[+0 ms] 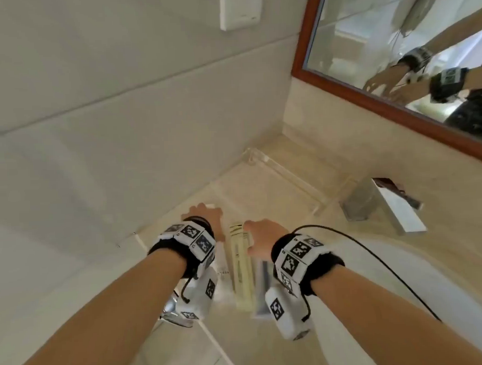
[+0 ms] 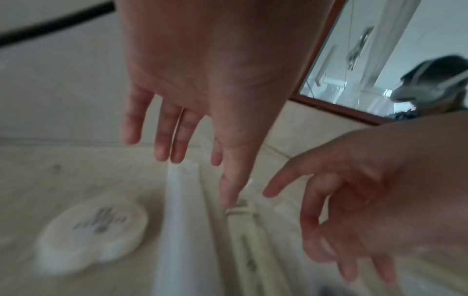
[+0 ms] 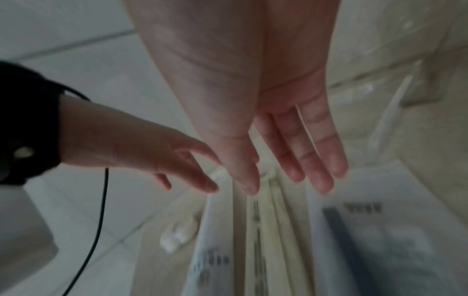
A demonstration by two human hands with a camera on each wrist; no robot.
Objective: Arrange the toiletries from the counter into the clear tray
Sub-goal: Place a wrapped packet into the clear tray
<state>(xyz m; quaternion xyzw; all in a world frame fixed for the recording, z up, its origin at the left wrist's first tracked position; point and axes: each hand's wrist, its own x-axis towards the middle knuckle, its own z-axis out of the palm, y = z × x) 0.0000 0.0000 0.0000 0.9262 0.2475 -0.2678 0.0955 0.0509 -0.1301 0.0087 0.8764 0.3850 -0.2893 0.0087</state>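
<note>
Toiletries: cream box point(image 1: 240, 267), white box point(image 2: 177, 230), grey-striped packet point(image 3: 354, 246) side by side on counter point(image 1: 267, 342), short of clear tray point(image 1: 286, 175). Left hand point(image 1: 205, 213), right hand point(image 1: 259, 237) hover above, fingers loose, holding nothing. Step: reaching for pickup; next needs pinch, carry forward. Blur hides labels; round soap point(image 2: 93, 230) partly legible.

Cream box point(image 1: 240, 267) with pale stripes, beige marbled counter point(image 1: 264, 187), red-brown mirror frame point(image 1: 390, 106).

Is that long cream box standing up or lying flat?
Lying flat. The cream box stretches lengthwise along the counter, between both hands.
</note>
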